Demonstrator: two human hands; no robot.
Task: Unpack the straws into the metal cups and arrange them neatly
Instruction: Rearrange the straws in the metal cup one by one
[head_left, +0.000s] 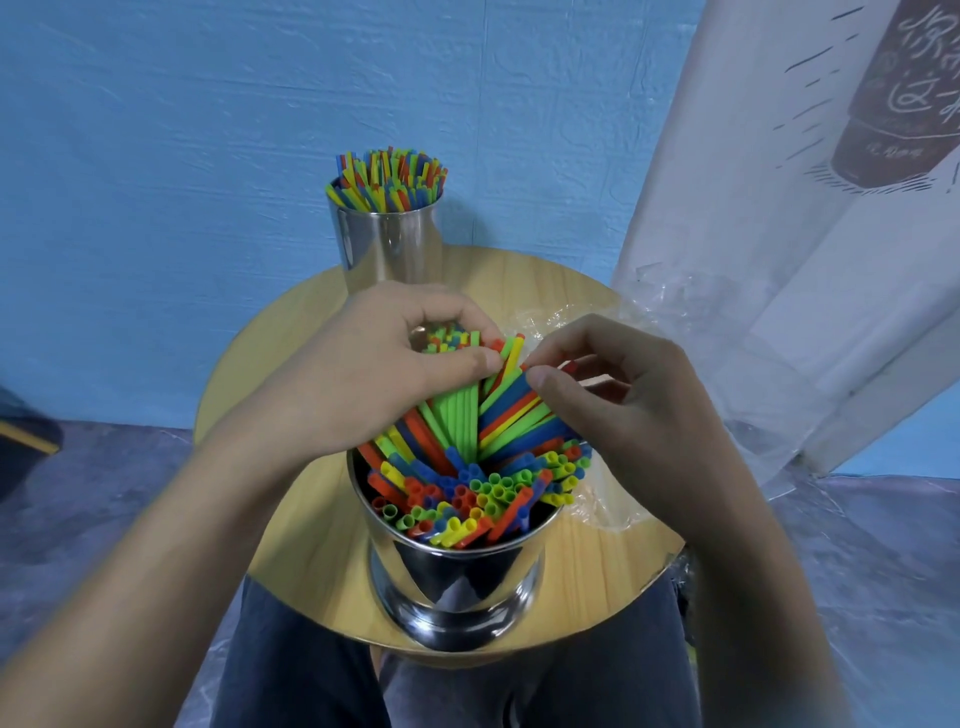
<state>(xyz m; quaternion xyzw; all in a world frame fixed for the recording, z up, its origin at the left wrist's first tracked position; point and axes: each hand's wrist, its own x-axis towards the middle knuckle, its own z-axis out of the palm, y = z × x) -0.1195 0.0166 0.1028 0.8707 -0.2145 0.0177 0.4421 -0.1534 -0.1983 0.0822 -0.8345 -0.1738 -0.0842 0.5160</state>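
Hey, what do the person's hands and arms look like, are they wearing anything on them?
Both the left hand and the right hand are bare: no gloves, rings or watch show. The forearms are bare too, with no sleeve in view as far as the picture reaches.

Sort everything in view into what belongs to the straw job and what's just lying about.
Job: left hand and right hand, both gripping the fanned straws; near metal cup; far metal cup, already filled.

Lying about: crumpled clear plastic on the wooden table; white printed sheet; dark object at the left edge.
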